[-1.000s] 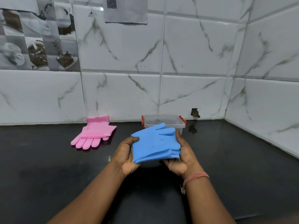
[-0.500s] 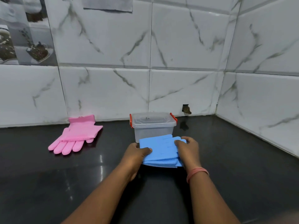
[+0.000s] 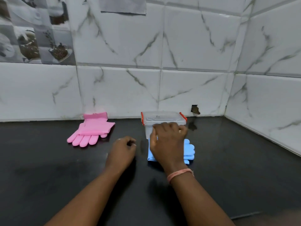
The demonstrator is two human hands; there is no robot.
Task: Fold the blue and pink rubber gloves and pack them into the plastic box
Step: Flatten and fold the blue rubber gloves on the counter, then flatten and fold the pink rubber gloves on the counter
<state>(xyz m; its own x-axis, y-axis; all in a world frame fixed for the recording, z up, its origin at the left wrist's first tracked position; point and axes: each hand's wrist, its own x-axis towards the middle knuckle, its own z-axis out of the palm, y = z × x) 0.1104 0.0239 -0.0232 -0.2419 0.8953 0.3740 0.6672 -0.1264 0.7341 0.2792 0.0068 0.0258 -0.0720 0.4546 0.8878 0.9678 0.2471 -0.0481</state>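
White marble-look tiles wall off the back and the right of a dark, glossy counter [image 3: 48,168]; that corner keeps everything I need within easy reach. I see the plastic box [image 3: 163,122] standing near the back wall with its clear lid on and the red clips at both ends, so I judge it has to be opened before anything goes in; I read that as the reason my right hand [image 3: 167,142] reaches over toward its front edge, fingers [image 3: 164,128] curled against the lid's rim; whether they actually pinch the lid I cannot tell. Under that hand and wrist the blue gloves [image 3: 189,150] lie folded flat on the counter, touching or just in front of the box, their fingertips poking out to the right; I judge they are parked there so they are right at the box once it is open; nothing grips them. My left hand [image 3: 123,150] hovers just left of the blue stack, loosely curled and holding nothing; a ring shows on one finger. Off to the left, well apart from both hands, the pink gloves [image 3: 91,132] lie stacked, cuffs toward the wall, fingers toward me, not yet folded small.
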